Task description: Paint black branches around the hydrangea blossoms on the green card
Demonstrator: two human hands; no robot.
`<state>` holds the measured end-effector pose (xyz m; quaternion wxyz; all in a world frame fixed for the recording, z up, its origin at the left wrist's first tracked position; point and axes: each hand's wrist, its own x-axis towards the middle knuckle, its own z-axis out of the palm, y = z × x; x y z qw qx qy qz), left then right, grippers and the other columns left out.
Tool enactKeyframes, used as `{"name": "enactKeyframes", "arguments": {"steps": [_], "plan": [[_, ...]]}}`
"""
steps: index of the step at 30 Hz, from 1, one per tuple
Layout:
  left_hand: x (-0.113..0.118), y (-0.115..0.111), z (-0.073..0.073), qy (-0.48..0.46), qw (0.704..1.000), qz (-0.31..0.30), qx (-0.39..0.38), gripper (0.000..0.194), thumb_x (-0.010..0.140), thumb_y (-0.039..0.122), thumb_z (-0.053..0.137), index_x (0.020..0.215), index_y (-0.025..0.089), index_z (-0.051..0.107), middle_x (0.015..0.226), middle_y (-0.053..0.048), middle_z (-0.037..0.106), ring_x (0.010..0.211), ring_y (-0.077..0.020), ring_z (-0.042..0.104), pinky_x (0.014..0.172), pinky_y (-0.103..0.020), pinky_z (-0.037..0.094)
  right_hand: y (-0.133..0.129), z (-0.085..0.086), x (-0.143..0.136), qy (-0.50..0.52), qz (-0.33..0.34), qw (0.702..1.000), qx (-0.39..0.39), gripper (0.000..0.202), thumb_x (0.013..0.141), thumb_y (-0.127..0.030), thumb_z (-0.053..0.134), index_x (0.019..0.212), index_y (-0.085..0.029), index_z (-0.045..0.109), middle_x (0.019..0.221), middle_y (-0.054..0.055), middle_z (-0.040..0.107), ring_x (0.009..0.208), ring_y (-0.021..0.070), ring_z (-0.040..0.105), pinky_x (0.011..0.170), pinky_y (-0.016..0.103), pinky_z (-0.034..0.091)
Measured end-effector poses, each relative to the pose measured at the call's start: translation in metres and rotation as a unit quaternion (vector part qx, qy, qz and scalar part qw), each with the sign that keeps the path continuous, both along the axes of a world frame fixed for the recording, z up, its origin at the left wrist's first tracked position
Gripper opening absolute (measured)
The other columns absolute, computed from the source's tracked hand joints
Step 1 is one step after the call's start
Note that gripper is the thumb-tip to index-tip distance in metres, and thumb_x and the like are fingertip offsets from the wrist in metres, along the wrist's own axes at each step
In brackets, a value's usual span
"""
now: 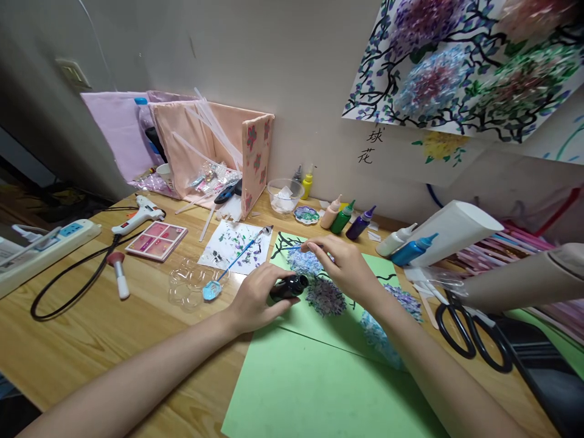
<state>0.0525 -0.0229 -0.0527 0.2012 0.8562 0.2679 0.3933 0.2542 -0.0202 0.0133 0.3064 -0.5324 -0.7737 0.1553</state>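
Observation:
My left hand (262, 295) is wrapped round a small black ink bottle (288, 287), tilted with its uncapped mouth toward the right. In my right hand (342, 264) the fingers are pinched on a thin paintbrush (292, 247); its blue shaft points left and its bristles are hard to make out. Both hands are over a green sheet (310, 389) bearing black painted branches (283, 240) and fluffy flower heads. A grey-purple flower (326, 297) lies just right of the bottle, a lilac-blue one (305, 260) beyond it. My right forearm partly covers a pale blue flower (381, 334).
A blotted white paper (228, 243) holds another paintbrush (244, 252), beside a clear palette (187, 286). Paint bottles (342, 218) stand near the wall. Black-handled scissors (474, 334) lie right; a glue gun (139, 216), cable and power strip (50, 255) lie left. A pink box (258, 164) stands behind.

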Motion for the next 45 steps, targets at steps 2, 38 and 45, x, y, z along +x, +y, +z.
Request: {"name": "enactKeyframes", "arguments": {"steps": [2, 38, 45], "plan": [[0.000, 0.000, 0.000, -0.001, 1.000, -0.002, -0.002, 0.038, 0.078, 0.025, 0.063, 0.112, 0.019, 0.048, 0.096, -0.005, 0.061, 0.087, -0.0170, 0.054, 0.078, -0.032, 0.044, 0.000, 0.002, 0.001, 0.004, -0.004, 1.000, 0.007, 0.028, 0.093, -0.032, 0.039, 0.091, -0.019, 0.065, 0.089, 0.005, 0.068, 0.084, 0.0174, 0.061, 0.075, 0.029, 0.045], [0.000, -0.001, 0.001, 0.003, 1.000, -0.004, 0.005, 0.034, 0.075, 0.029, 0.063, 0.106, 0.019, 0.052, 0.091, -0.005, 0.063, 0.083, -0.0175, 0.057, 0.073, -0.032, 0.045, 0.005, -0.002, 0.006, 0.041, -0.045, 0.998, 0.014, 0.031, 0.093, -0.036, 0.039, 0.088, -0.021, 0.066, 0.081, 0.003, 0.068, 0.077, 0.0174, 0.063, 0.069, 0.027, 0.044], [-0.001, 0.000, 0.000, 0.003, 1.000, 0.002, 0.004, 0.034, 0.075, 0.029, 0.064, 0.105, 0.019, 0.052, 0.091, -0.005, 0.064, 0.083, -0.0177, 0.057, 0.073, -0.032, 0.045, 0.000, 0.005, 0.005, 0.030, -0.051, 0.998, 0.026, 0.030, 0.093, -0.035, 0.039, 0.090, -0.021, 0.065, 0.084, 0.004, 0.068, 0.078, 0.0169, 0.062, 0.068, 0.027, 0.044]]}}
